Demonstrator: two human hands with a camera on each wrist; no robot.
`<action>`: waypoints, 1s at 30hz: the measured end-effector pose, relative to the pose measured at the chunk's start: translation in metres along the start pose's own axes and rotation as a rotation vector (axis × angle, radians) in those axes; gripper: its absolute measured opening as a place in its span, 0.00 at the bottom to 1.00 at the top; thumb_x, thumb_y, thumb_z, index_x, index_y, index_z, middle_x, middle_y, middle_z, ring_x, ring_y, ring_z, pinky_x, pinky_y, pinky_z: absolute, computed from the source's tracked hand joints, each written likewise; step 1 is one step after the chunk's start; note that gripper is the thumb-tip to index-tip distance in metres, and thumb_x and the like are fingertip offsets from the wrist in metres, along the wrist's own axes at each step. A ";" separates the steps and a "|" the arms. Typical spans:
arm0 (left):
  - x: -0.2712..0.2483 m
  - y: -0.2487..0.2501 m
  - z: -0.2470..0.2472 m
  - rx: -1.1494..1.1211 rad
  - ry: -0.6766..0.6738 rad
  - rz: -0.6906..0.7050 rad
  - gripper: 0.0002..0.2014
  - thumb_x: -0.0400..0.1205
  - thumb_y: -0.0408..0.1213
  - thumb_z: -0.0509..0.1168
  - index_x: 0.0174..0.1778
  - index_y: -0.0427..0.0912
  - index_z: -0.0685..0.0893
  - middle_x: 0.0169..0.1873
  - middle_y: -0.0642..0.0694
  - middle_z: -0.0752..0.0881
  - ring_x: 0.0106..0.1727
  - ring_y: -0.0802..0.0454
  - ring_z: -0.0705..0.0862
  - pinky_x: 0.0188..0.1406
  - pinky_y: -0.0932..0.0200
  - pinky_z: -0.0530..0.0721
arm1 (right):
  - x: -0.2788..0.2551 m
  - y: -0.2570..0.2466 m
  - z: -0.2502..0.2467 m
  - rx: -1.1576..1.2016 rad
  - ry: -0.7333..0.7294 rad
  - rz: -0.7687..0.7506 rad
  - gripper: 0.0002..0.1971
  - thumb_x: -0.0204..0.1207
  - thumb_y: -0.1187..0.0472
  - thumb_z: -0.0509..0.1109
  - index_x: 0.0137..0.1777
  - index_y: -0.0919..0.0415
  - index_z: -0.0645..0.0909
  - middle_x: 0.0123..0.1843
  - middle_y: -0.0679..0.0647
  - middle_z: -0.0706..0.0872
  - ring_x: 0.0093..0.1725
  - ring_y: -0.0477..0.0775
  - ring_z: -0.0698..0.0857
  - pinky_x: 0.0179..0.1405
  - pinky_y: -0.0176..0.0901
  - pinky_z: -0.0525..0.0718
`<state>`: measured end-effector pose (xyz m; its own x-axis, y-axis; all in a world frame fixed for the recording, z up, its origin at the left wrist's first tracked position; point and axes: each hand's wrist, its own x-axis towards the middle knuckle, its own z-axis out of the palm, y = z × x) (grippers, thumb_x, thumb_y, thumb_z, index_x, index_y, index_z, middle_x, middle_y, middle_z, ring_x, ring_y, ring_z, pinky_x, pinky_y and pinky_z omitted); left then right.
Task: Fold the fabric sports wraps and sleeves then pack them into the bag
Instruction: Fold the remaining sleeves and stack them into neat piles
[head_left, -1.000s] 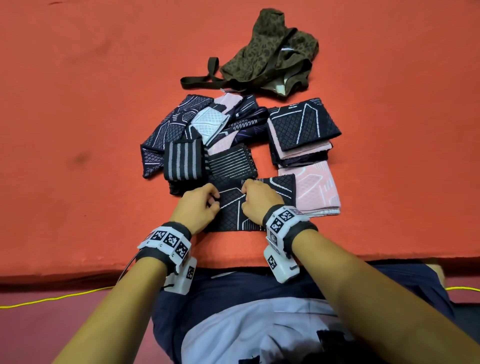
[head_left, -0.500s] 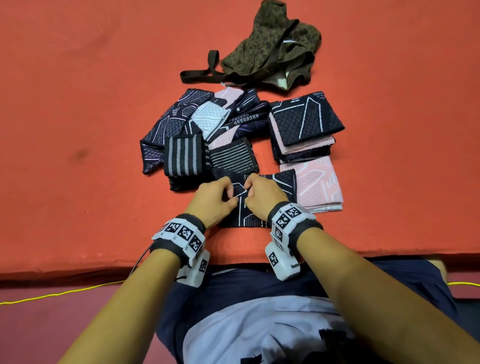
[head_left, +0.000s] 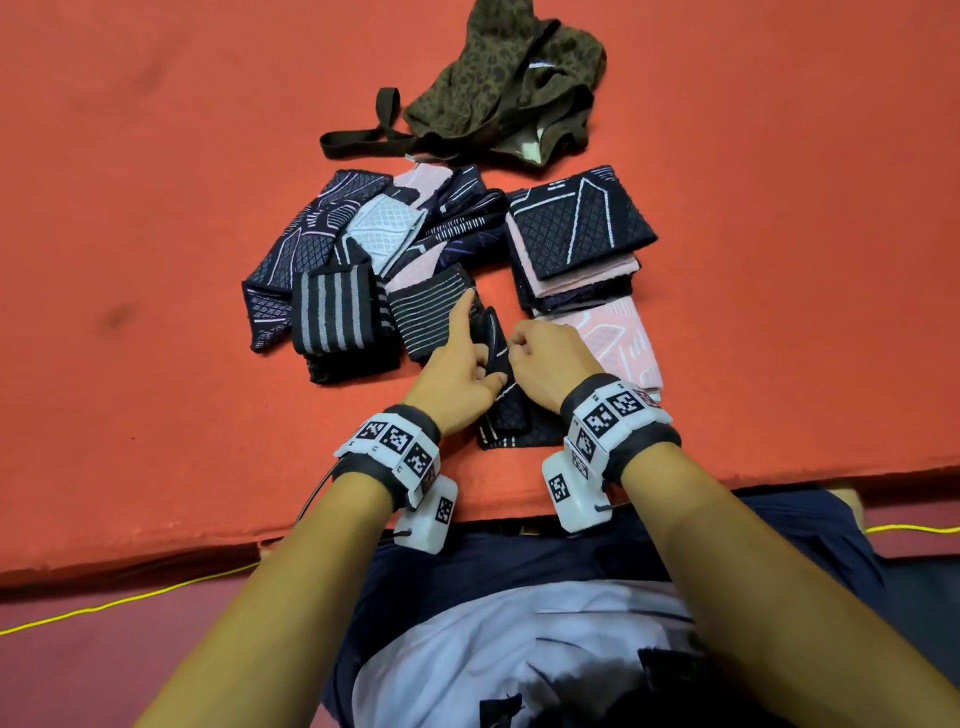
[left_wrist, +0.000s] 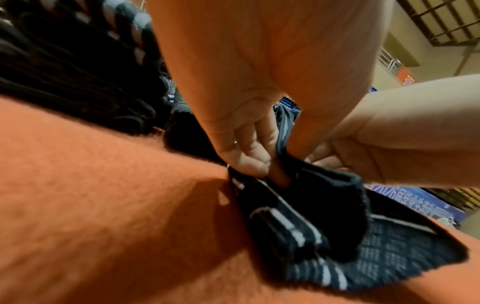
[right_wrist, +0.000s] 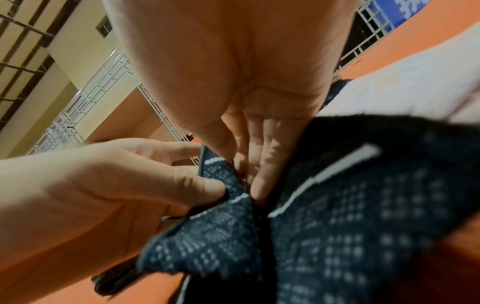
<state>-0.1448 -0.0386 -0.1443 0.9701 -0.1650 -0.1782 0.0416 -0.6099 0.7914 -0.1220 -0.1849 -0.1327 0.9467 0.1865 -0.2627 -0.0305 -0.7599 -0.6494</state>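
A navy sleeve with a white grid pattern (head_left: 506, 415) lies near the front edge of the orange mat, bunched upright between my hands. My left hand (head_left: 457, 369) pinches its raised fold with the thumb and curled fingers, and the index finger points away. My right hand (head_left: 545, 358) grips the same fold from the right. The left wrist view shows the left fingers (left_wrist: 249, 158) curled on the sleeve (left_wrist: 311, 222). The right wrist view shows the right fingers (right_wrist: 259, 164) tucked into the sleeve (right_wrist: 363, 226). The olive patterned bag (head_left: 509, 88) lies crumpled at the back.
A stack of folded sleeves (head_left: 576, 228) sits right of centre, with a folded pink one (head_left: 618, 332) in front of it. Loose sleeves (head_left: 322, 234) and two striped wraps (head_left: 332, 317) (head_left: 431, 312) lie to the left. The mat's front edge (head_left: 156, 545) is near my wrists.
The sleeve lay flat under both hands before. My hands have come together and raised it into a narrow upright fold, and my left index finger now sticks out.
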 end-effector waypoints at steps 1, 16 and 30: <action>0.000 0.001 0.001 -0.021 -0.008 0.001 0.50 0.80 0.27 0.69 0.87 0.48 0.41 0.29 0.53 0.79 0.25 0.64 0.75 0.33 0.69 0.77 | 0.000 0.002 -0.002 0.011 0.024 0.002 0.11 0.82 0.61 0.60 0.47 0.62 0.84 0.50 0.65 0.88 0.54 0.68 0.84 0.56 0.52 0.82; 0.001 -0.008 0.002 -0.103 -0.039 -0.027 0.31 0.81 0.51 0.69 0.80 0.51 0.69 0.34 0.49 0.91 0.37 0.55 0.89 0.55 0.48 0.88 | -0.009 0.018 -0.026 0.018 0.132 0.095 0.07 0.74 0.60 0.66 0.37 0.63 0.79 0.36 0.59 0.85 0.41 0.65 0.82 0.40 0.51 0.82; 0.005 -0.014 -0.002 0.046 0.066 0.021 0.16 0.86 0.40 0.65 0.68 0.58 0.75 0.32 0.54 0.86 0.31 0.68 0.83 0.40 0.71 0.79 | -0.003 0.034 -0.025 -0.060 0.153 0.186 0.13 0.85 0.53 0.62 0.48 0.64 0.79 0.53 0.63 0.85 0.51 0.66 0.83 0.47 0.49 0.78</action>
<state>-0.1397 -0.0289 -0.1551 0.9844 -0.1275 -0.1212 0.0113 -0.6420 0.7666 -0.1178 -0.2269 -0.1364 0.9642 -0.0534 -0.2597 -0.1944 -0.8086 -0.5553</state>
